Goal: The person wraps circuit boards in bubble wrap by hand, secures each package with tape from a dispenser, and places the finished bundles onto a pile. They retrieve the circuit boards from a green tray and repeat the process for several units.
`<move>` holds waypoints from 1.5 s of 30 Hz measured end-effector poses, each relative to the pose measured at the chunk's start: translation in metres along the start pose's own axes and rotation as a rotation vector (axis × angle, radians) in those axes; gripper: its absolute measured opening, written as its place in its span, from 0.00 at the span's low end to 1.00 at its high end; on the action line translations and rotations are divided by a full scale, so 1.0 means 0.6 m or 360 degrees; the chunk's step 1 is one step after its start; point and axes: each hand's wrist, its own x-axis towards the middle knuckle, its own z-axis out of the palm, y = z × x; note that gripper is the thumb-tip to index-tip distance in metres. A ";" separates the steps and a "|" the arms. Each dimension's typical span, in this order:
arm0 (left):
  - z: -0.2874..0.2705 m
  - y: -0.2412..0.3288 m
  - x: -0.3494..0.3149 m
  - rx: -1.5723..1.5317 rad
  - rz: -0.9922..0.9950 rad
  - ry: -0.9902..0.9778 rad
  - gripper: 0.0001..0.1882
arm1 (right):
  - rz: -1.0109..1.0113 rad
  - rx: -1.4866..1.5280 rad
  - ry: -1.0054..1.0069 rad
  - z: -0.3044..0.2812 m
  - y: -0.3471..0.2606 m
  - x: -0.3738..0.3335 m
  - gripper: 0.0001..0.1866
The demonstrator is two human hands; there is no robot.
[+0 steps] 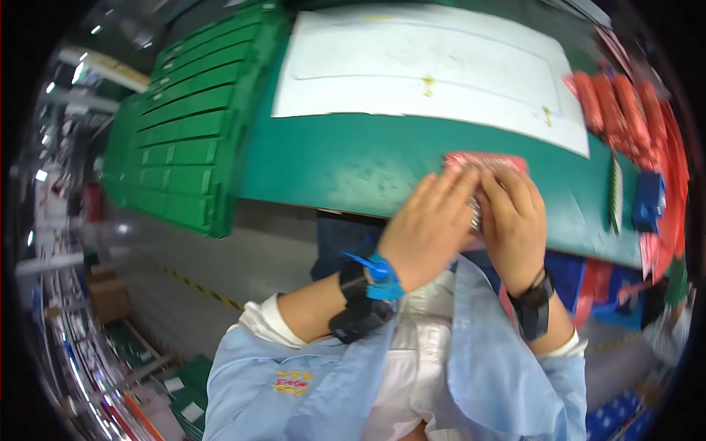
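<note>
A pink-red plastic bag [489, 159] lies at the near edge of the green tabletop, in front of my body. My left hand [434, 224] is over its left part, fingers close together and bent onto the plastic. My right hand [517, 229] grips it from the right, with the fingertips of both hands meeting at the top. Between my palms a bit of shiny, silvery metal [475, 213] shows; its kind is hidden by my fingers. Most of the bag is covered by my hands.
A white sheet [426, 66] with drawn lines covers the table's far side. Green slatted crates [184, 132] stand at the left. Several filled red plastic packs [621, 110] are piled at the far right, near a green-and-white cutter-like tool [615, 192] and a blue box [649, 202].
</note>
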 end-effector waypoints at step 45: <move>-0.523 -0.723 -0.103 0.0941 -0.1409 0.0536 0.13 | 0.0096 0.0052 -0.0015 0.023 0.015 -0.029 0.14</move>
